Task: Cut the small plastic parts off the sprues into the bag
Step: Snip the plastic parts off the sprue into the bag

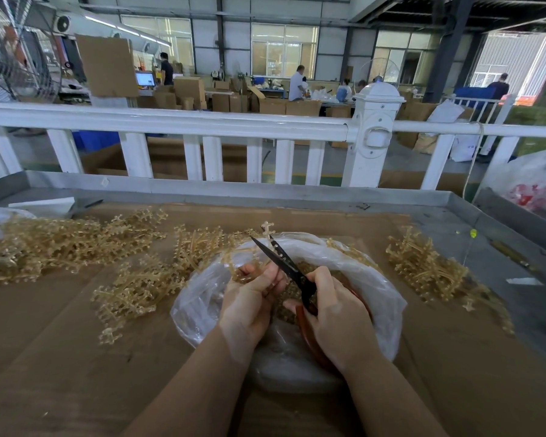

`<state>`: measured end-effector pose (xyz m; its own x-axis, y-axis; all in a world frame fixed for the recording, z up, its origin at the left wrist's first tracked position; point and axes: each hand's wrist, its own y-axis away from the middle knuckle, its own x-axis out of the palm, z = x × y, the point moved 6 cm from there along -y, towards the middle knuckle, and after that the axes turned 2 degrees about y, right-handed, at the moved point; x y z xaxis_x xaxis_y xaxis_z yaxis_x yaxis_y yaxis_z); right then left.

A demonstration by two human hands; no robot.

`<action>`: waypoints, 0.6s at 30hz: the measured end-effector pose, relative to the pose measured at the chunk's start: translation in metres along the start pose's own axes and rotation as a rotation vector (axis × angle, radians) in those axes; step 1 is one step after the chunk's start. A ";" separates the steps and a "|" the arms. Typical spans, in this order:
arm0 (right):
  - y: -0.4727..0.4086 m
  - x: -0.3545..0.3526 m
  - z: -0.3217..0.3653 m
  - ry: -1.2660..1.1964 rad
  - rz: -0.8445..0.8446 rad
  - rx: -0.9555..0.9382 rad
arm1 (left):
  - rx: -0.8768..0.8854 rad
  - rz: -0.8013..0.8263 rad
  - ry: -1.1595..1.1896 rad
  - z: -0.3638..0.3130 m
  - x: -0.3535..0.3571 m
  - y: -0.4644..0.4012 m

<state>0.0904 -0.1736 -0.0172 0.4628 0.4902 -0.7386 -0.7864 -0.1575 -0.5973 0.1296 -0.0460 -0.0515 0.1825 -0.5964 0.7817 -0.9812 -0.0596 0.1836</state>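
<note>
Amber plastic sprue (267, 233) stands up between my hands, its cross-shaped tip poking above the far lip of the clear plastic bag (388, 298). My left hand (249, 298) has its fingers curled round the lower stem of that sprue, holding it over the bag's mouth so that, as I judge it, whatever I snip drops straight in. My right hand (334, 307) grips the handles of the black scissors (284, 260); the blades are parted in a narrow V with the sprue stem lying between them, just short of a cut. Loose cut parts (289, 293) already lie heaped in the bottom of the bag, under my knuckles.

I keep the uncut sprues (60, 241) piled on the brown cardboard sheet (60, 357) to my left, with a nearer clump (139, 285) just beside the bag so my left hand can reach it. Another heap (429, 266) sits to my right, well apart from the scissors; I cannot tell whether it is trimmed waste or fresh stock.

For room: the bag's rim rises close round both wrists, so the scissor points should stay above the film. Beyond the cardboard, the grey metal tray wall (234, 189) closes the far edge, with a white railing (202, 124) behind it. Near me the cardboard gives my forearms room to draw back.
</note>
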 end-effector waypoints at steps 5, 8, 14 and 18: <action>-0.002 0.002 -0.001 0.007 0.001 -0.008 | 0.000 -0.006 0.014 0.001 -0.001 -0.001; -0.001 0.001 0.000 0.008 -0.015 -0.017 | 0.000 -0.006 0.017 0.002 -0.002 -0.001; 0.002 -0.003 0.000 0.018 -0.068 -0.004 | -0.005 0.003 0.015 0.002 -0.003 -0.003; 0.001 0.001 -0.002 -0.020 -0.026 -0.015 | -0.019 0.009 0.000 0.003 -0.003 -0.002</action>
<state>0.0910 -0.1751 -0.0189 0.4748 0.5110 -0.7166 -0.7679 -0.1573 -0.6210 0.1310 -0.0463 -0.0563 0.1740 -0.5970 0.7832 -0.9813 -0.0390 0.1883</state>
